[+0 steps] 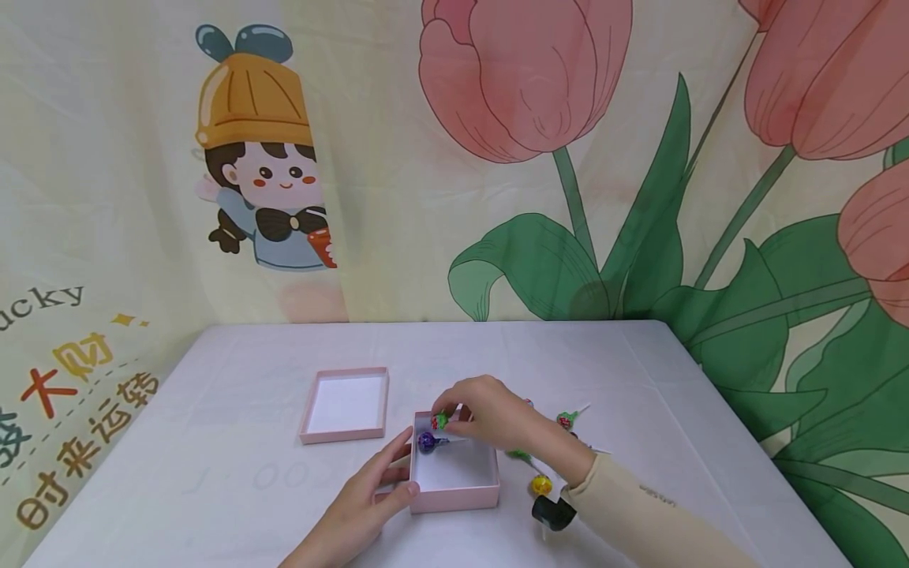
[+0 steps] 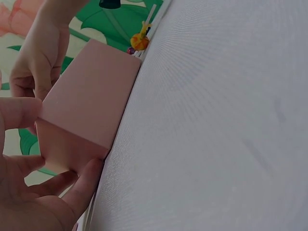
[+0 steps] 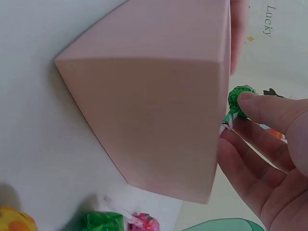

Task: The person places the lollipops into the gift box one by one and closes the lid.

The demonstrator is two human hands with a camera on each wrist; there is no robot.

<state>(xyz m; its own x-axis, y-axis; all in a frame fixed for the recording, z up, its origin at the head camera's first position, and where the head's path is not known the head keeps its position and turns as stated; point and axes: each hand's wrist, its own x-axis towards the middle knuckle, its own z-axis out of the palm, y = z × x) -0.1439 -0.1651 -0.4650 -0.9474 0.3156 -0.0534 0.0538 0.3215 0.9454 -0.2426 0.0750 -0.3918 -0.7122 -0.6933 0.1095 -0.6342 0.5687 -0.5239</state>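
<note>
A pink box (image 1: 455, 498) stands on the table, with a purple lollipop (image 1: 426, 442) lying inside near its left wall. The right hand (image 1: 490, 414) pinches a green lollipop (image 1: 439, 421) over the box's back left part; in the right wrist view the thumb presses on the green wrapper (image 3: 239, 98). The left hand (image 1: 369, 497) rests against the box's left side, fingers and thumb spread. In the left wrist view, this hand's fingers (image 2: 82, 187) touch the end wall of the box (image 2: 91, 91). The box's inside is hidden in both wrist views.
The pink lid (image 1: 348, 402), inner side up, lies left of the box. Several lollipops lie to its right, among them a yellow one (image 1: 541, 484) and a green and red one (image 1: 566, 420), partly hidden by the right arm. A black object (image 1: 553, 513) is beside the right sleeve.
</note>
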